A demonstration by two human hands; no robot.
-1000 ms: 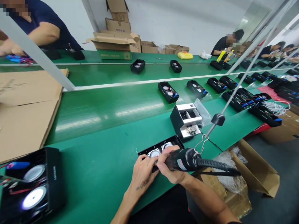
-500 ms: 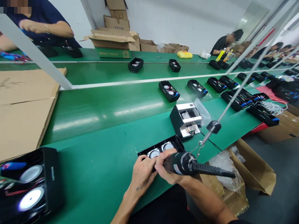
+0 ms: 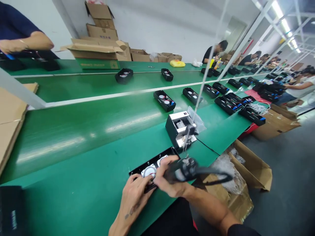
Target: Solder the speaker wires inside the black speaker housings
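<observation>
The right hand (image 3: 167, 177) is wrapped around a black, cylindrical, corded power driver (image 3: 182, 171), its forearm reaching up and inward from the lower right; the tool's tip is hidden behind the fingers. The left hand (image 3: 135, 193), back upward and fingers bent, rests over the near edge of an open, shallow, rectangular black casing (image 3: 150, 161); whether it pinches something there cannot be told. The casing lies at the fingertips of both hands, slanting up to the right. Inside are two round, pale speakers in square frames (image 3: 149, 171), the farther one partly covered by the right hand. Just beyond that hand stands a boxy silver-and-black machine (image 3: 171, 131). All rest on a green worktop (image 3: 81, 190), with another black casing (image 3: 11, 209) well to the left hand's left.
</observation>
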